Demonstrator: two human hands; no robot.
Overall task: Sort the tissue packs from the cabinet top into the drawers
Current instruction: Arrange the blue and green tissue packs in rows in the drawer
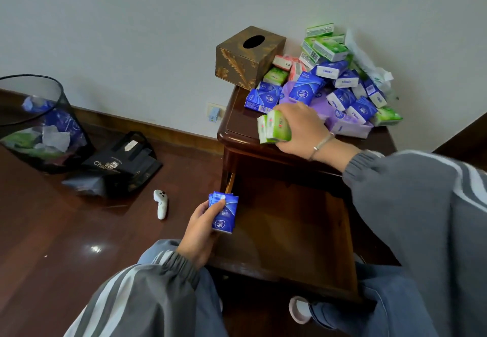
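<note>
Right now both hands are loaded. Just below the middle of the frame, the left hand [200,234] curls its fingers and thumb round a small stack of blue packs [224,211], held upright at the left rim of the pulled-out drawer [290,231], whose dark wooden floor fills the centre and lower right. How many packs are in that stack is hard to tell. Above it, right of centre, the right hand [300,128] grips a pair of green packs [274,127] side by side, fingers wrapped over their tops, at the front edge of the cabinet top [237,123]; a thin bracelet [321,144] sits on that wrist. Directly behind this hand, toward the upper right, lies the pile of tissue packs [340,91], a loose heap of blue, green, pink and purple wrappers against the wall, the nearest blue ones just beside the knuckles. A brown patterned tissue box [245,57] stands at the left end of the heap. At the left of the frame, on the wooden floor, are a mesh bin [34,123] holding crumpled wrappers, a black bag [121,162] lying beside it, and a white controller [160,203] near the left hand. A charger [214,114] is plugged into the wall next to the cabinet.
</note>
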